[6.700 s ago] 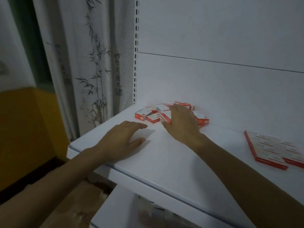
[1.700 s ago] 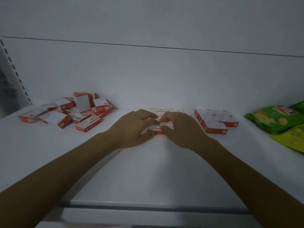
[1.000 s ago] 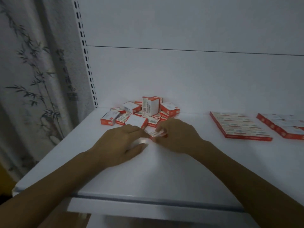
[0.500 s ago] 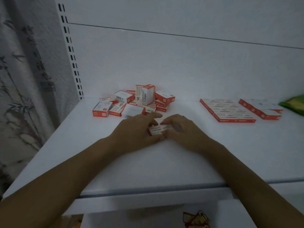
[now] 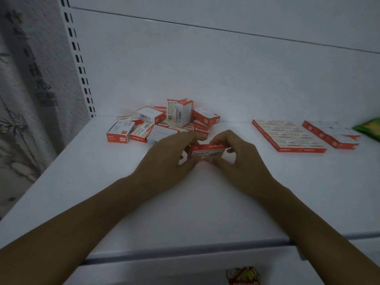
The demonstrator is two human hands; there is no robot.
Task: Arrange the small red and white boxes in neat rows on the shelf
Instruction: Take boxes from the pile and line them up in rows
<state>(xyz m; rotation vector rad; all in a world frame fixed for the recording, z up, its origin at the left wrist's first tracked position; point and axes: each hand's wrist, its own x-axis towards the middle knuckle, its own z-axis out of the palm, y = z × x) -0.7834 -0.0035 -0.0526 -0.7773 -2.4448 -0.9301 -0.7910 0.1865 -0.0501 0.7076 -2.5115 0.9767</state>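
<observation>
White shelf (image 5: 205, 212), hands (image 5: 164, 159) (image 5: 244, 161) pinching box (image 5: 207, 152), pile (image 5: 164, 122) behind

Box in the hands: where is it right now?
Head view, centre: the box is pinched between the left hand and right hand, just in front of the loose pile and left of the flat arranged rows.

a white back panel (image 5: 226, 68) is crossed by a dark seam (image 5: 226, 30) at 12 o'clock; a slotted upright (image 5: 79, 62) is seen at 10 o'clock, a bamboo-printed curtain (image 5: 24, 99) at 9 o'clock.
</observation>
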